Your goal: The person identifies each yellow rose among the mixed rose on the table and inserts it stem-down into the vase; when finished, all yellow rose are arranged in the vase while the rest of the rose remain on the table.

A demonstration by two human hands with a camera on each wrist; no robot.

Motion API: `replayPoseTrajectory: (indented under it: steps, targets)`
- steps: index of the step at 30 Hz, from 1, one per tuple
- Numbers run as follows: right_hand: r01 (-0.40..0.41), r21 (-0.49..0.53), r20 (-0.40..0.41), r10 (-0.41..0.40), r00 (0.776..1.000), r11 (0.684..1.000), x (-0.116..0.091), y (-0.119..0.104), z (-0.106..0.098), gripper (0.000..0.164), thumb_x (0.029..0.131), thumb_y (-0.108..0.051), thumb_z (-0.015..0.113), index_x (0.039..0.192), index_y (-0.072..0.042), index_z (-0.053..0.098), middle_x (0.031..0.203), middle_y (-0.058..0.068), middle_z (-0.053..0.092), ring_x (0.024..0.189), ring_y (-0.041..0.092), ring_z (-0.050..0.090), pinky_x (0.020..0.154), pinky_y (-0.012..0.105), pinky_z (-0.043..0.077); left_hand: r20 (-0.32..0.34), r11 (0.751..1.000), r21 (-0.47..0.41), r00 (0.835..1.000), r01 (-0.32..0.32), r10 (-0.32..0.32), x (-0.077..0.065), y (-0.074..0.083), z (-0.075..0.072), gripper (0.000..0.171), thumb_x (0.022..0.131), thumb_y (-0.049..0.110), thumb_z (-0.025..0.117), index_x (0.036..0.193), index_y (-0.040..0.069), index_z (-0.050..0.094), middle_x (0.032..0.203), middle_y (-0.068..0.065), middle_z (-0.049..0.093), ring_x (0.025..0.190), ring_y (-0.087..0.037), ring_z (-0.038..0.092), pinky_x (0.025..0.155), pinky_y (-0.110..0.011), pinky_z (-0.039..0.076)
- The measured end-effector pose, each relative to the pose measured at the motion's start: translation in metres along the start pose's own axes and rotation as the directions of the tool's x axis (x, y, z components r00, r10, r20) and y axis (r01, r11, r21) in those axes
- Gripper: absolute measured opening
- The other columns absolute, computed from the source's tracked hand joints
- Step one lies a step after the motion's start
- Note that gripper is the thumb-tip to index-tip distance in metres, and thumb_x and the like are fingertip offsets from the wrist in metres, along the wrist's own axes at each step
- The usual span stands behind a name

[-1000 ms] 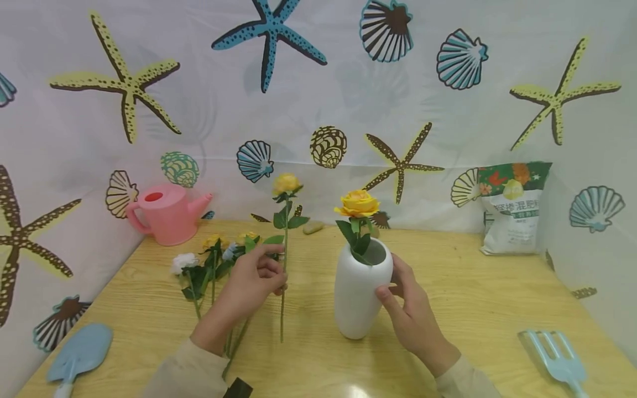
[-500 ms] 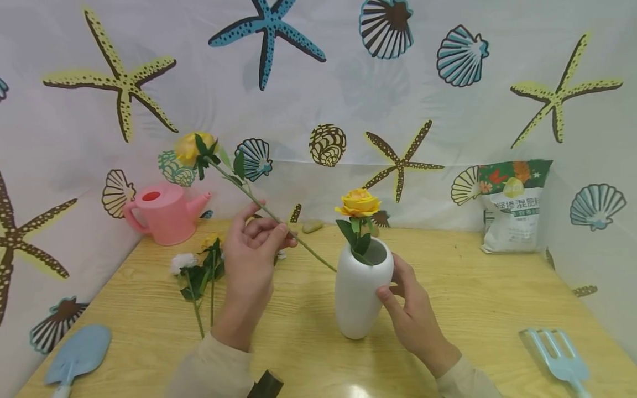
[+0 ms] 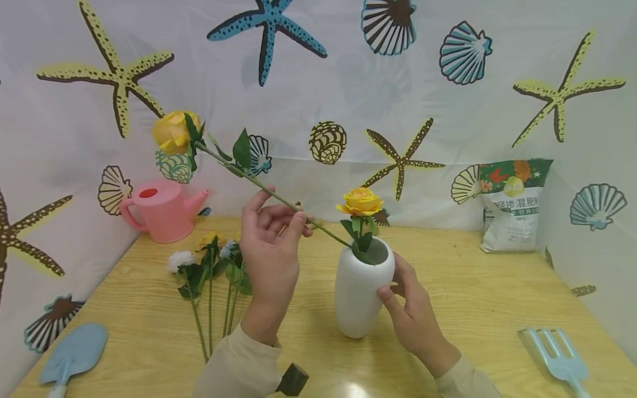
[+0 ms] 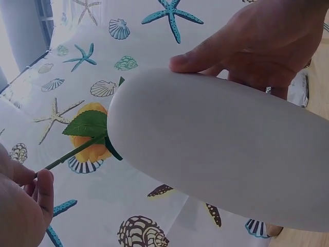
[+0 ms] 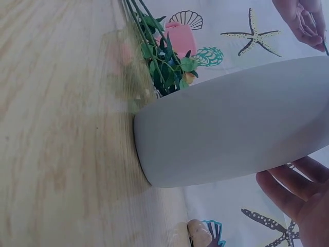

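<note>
My left hand (image 3: 271, 243) pinches the green stem of a yellow rose (image 3: 175, 132) between thumb and fingers. The stem slants down to the right, its lower end at the mouth of a white vase (image 3: 360, 298); the bloom leans out to the upper left. Standing in the vase is another yellow rose (image 3: 360, 202) with dark green leaves. My right hand (image 3: 410, 312) holds the vase from its right side, thumb in front and fingers behind. In the left wrist view the vase (image 4: 216, 149) appears sideways, with the pinched stem ending near its rim.
Several flowers, among them a white one (image 3: 181, 261) and a blue one (image 3: 229, 249), lie left of my left hand. Behind them is a pink watering can (image 3: 166, 213). A blue shovel (image 3: 74, 351) lies front left, a blue fork (image 3: 557, 354) front right. A fertilizer bag (image 3: 515, 207) stands back right.
The left hand has raised the rose from beside the flowers, tilted it leftward from upright, and brought its stem end rightward to the vase mouth. Right hand and vase have stayed put.
</note>
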State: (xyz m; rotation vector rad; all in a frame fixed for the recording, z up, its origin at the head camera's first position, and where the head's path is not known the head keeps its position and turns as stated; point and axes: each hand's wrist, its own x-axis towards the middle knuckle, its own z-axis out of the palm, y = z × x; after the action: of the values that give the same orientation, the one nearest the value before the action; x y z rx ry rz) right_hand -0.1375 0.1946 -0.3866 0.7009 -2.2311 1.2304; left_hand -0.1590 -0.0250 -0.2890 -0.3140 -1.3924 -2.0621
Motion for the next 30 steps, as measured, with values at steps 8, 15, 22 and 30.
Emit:
replayPoseTrajectory:
  steps: [8, 15, 22, 30]
  targets:
    - [0.014, 0.011, -0.004, -0.014, 1.0, 1.0, 0.001, -0.001, 0.0, 0.056, 0.101, -0.008, 0.058, 0.153, -0.011, 0.037, 0.137, 0.011, 0.061, 0.117, 0.011, 0.064, 0.084, 0.033, 0.06, 0.008, 0.996, 0.028, 0.996, -0.089, 0.089, -0.001, -0.002, 0.001, 0.052, 0.089, -0.014, 0.066, 0.136, -0.001, 0.048, 0.095, 0.001, 0.062, 0.081, -0.013, 0.066, 0.069, -0.025, 0.06]
    - [0.014, 0.011, -0.004, -0.014, 1.0, 1.0, 0.001, -0.001, 0.0, 0.055, 0.101, -0.009, 0.058, 0.152, -0.01, 0.037, 0.137, 0.012, 0.061, 0.118, 0.011, 0.064, 0.084, 0.034, 0.06, 0.051, 0.992, 0.004, 0.991, -0.128, 0.128, -0.004, 0.002, 0.001, 0.052, 0.089, -0.012, 0.067, 0.136, -0.002, 0.049, 0.096, -0.003, 0.062, 0.083, -0.011, 0.066, 0.069, -0.022, 0.058]
    - [0.005, 0.009, -0.007, -0.005, 1.0, 1.0, 0.0, -0.001, -0.001, 0.055, 0.101, -0.009, 0.058, 0.152, -0.01, 0.038, 0.137, 0.011, 0.061, 0.117, 0.011, 0.063, 0.084, 0.034, 0.06, 0.104, 0.998, 0.025, 0.993, -0.065, 0.062, -0.01, -0.007, 0.009, 0.053, 0.089, -0.012, 0.067, 0.138, -0.005, 0.047, 0.096, -0.01, 0.062, 0.084, -0.009, 0.067, 0.069, -0.022, 0.059]
    - [-0.011, 0.002, -0.004, 0.011, 1.0, 1.0, 0.0, -0.001, 0.0, 0.055, 0.101, -0.01, 0.058, 0.152, -0.011, 0.038, 0.136, 0.012, 0.061, 0.116, 0.013, 0.064, 0.084, 0.033, 0.06, 0.152, 0.997, 0.077, 0.988, -0.021, 0.009, -0.023, -0.021, 0.019, 0.053, 0.089, -0.013, 0.066, 0.137, -0.005, 0.046, 0.099, -0.023, 0.06, 0.083, -0.009, 0.064, 0.071, -0.023, 0.059]
